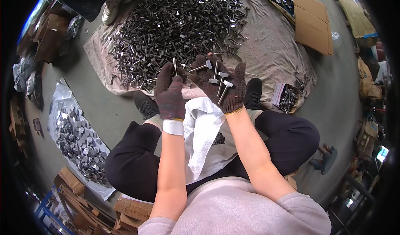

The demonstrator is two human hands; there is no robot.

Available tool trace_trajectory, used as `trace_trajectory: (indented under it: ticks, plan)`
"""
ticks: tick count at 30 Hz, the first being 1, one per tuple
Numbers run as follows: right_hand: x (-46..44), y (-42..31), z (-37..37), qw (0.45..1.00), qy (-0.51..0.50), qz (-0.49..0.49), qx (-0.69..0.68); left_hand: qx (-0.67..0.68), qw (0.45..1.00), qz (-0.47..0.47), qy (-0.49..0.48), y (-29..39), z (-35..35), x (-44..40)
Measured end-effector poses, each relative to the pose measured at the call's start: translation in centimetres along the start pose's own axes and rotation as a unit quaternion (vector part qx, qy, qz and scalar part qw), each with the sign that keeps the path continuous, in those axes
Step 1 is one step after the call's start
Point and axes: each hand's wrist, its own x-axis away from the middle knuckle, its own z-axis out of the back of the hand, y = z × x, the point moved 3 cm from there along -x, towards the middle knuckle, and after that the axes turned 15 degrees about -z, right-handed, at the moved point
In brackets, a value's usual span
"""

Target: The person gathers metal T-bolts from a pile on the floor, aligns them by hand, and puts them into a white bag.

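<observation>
My left hand (170,91), in a dark knit glove, pinches a T-head bolt (174,65) between thumb and fingers; its shank points away from me. Beside it, my gloved right hand (234,95) is turned palm up with its fingers spread. Several T-head bolts (223,94) lie loose across that palm and fingers, with silvery heads and shanks. Just beyond both hands spreads a large heap of similar metal bolts (179,27) on a cloth (273,47). A white sack (202,126) hangs between my knees, below the hands.
A small box (278,94) of metal parts stands by my right foot. To the left, round metal discs (83,141) lie on plastic sheeting (62,94). An open carton (312,20) sits at upper right. Another person's shoe (110,11) rests near the heap. Cardboard (131,210) is behind me.
</observation>
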Motion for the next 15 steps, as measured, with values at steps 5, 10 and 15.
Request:
trace_trajectory:
  ticks: [5,10,15]
  plan:
    - [0.4,0.7,0.8,0.986,-0.038,-0.03,-0.157,-0.441,0.771,-0.378,-0.262,2.1,-4.2,2.5]
    - [0.9,0.9,1.1,0.996,0.068,0.049,-0.01,-0.349,0.812,-0.318,-0.344,2.4,-4.6,3.5]
    - [0.8,0.2,0.7,0.999,0.008,0.036,-0.033,0.026,0.994,-0.073,-0.075,2.7,-1.4,1.0]
